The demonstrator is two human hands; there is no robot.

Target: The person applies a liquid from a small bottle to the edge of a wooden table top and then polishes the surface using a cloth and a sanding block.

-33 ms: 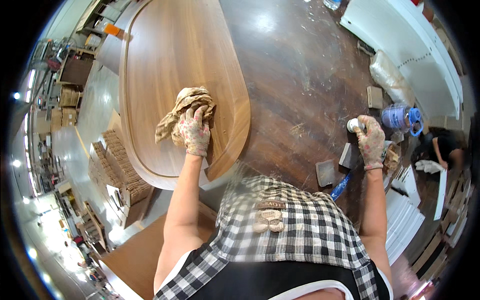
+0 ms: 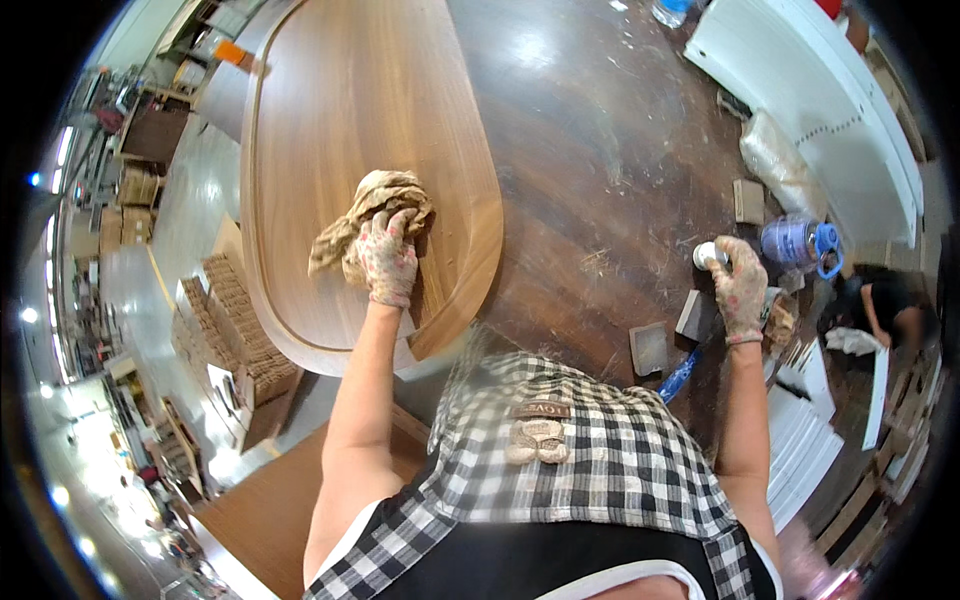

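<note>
Left hand, in a patterned glove, lies on a crumpled tan wad, fingers bent into its folds, holding it down; cloth or paper, cannot tell. Wad sits on the brown wooden panel, near its rounded near end, inside the groove that follows the rim. Panel lies flat at left of the dark worktable. Right hand, same kind of glove, is over the table at right, thumb and fingers pinching a small white round piece; cap or jar, cannot tell. Just beyond that hand: clear bottle with blue lid, tan block, plastic-wrapped bundle. Nearer the body: two grey blocks side by side, blue item next to them. White curved board at far right. Checkered apron on the person. Cardboard stack left of the panel, lower down
</note>
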